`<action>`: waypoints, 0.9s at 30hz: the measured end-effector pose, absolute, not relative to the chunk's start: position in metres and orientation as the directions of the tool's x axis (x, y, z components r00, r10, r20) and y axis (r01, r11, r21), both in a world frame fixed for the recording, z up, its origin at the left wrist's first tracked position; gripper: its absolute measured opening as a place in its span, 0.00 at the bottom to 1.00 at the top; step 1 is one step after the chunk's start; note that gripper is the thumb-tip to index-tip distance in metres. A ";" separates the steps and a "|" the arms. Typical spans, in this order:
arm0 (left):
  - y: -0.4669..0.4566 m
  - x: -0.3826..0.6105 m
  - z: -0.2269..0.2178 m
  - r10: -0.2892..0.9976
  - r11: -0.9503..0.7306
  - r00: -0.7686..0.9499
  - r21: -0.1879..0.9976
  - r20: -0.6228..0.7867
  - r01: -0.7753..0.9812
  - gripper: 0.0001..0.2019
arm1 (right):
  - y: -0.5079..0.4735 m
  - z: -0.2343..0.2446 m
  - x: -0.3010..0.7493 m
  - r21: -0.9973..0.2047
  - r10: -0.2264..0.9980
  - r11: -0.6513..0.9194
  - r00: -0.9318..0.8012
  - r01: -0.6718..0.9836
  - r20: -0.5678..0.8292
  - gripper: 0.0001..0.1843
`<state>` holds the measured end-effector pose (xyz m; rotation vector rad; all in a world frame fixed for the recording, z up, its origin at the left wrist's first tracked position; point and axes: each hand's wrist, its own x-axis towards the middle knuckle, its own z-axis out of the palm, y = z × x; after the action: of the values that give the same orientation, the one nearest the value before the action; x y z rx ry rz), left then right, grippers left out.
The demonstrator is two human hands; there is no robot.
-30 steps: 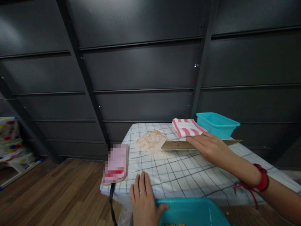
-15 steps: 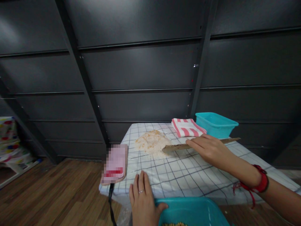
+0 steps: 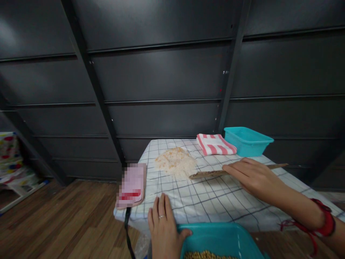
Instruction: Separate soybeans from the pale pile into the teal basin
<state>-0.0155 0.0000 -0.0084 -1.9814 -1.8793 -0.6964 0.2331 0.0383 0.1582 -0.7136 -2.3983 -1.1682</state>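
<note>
Dark panelled wall (image 3: 161, 79) behind, wood floor (image 3: 88, 216) lower L. One table w/ a white checked cloth (image 3: 202, 203), creased toward the near side. Far L, partly in view: one dotted multicolour item (image 3: 9, 153).

Count: 1 pile of pale grain (image 3: 176, 163) w/ yellow bits, spread on the cloth a bit L of table ctr, toward the far side; 1 cardboard strip (image 3: 206, 175); 1 folded pink/white striped towel (image 3: 217, 145), far side; 2 turquoise tubs: far tub (image 3: 249, 144) at back R, just beside the towel, and near tub (image 3: 212, 233) at the front edge, approx. half in frame, w/ yellow-brown grains (image 3: 206, 255) in the bottom, too many to count. 1 pink flat item (image 3: 132, 183), pixelated, on the L edge, w/ 1 black strap (image 3: 127, 230) hanging off.

R hand (image 3: 253, 178): arm in from lower R, 1 red band (image 3: 326, 221) at wrist, back of hand up, fingers closed over the cardboard's top edge; strip's L tip right by the pile's near R edge. L hand (image 3: 165, 230): palm down, open, fingers fwd on the cloth's near edge, 1 ring (image 3: 161, 216), thumb out at near tub's rim; can't tell if it grips.
</note>
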 end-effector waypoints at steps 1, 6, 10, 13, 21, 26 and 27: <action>0.000 -0.015 -0.007 0.833 -0.082 0.013 0.100 0.553 0.992 0.42 | 0.037 0.158 0.233 0.608 0.274 0.532 -0.799 0.590 0.535 0.17; -0.002 -0.015 -0.006 0.830 -0.088 0.019 0.098 0.557 0.991 0.43 | 0.036 0.158 0.232 0.597 0.263 0.538 -0.791 0.595 0.552 0.16; -0.001 -0.016 -0.005 0.828 -0.101 0.038 0.082 0.559 0.992 0.44 | 0.041 0.155 0.231 0.613 0.282 0.507 -0.789 0.606 0.546 0.16; -0.002 -0.013 -0.002 0.826 -0.088 0.018 0.097 0.564 0.991 0.44 | 0.040 0.154 0.232 0.612 0.295 0.514 -0.793 0.602 0.533 0.17; -0.003 -0.008 0.005 0.816 -0.071 -0.002 0.104 0.579 0.992 0.45 | 0.034 0.158 0.231 0.615 0.267 0.507 -0.788 0.604 0.555 0.18; -0.003 -0.009 0.004 0.804 -0.068 0.004 0.086 0.595 0.994 0.46 | 0.033 0.153 0.230 0.606 0.301 0.510 -0.787 0.610 0.539 0.17; -0.003 -0.009 0.004 0.805 -0.068 0.004 0.086 0.593 0.994 0.46 | 0.032 0.152 0.230 0.602 0.305 0.516 -0.787 0.609 0.536 0.17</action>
<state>-0.0089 -0.0031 0.0042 -1.9300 -1.8535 -0.7238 0.2304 0.0321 0.1524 -0.7570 -2.3979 -1.1618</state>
